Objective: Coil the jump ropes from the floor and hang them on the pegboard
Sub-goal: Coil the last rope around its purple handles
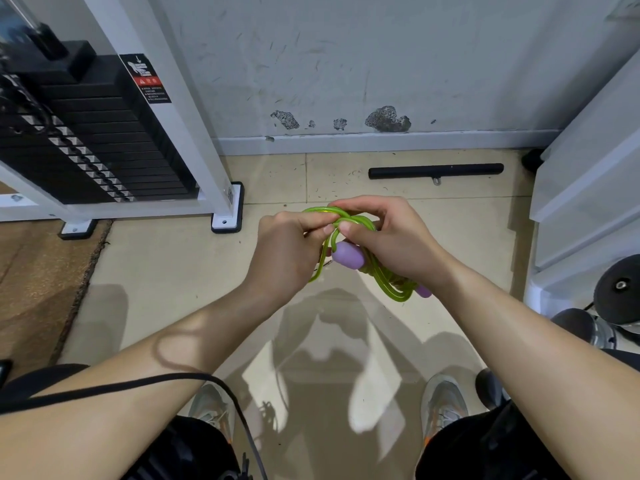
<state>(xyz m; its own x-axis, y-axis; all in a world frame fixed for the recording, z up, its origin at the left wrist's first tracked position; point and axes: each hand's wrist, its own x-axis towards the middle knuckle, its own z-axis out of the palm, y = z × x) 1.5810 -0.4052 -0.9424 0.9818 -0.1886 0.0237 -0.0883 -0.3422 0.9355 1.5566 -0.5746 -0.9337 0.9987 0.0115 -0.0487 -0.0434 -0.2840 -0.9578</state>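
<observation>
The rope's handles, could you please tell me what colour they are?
Lilac purple handles on a translucent green rope, seen best in the head view.

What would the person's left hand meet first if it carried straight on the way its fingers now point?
The left hand points rightward at the green rope coil it pinches, so it would first press into the right hand just beyond, probably its thumb; depth there is unclear.

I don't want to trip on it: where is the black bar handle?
The black bar handle lies on the tiled floor by the wall's base, ahead and right of both hands.
</observation>
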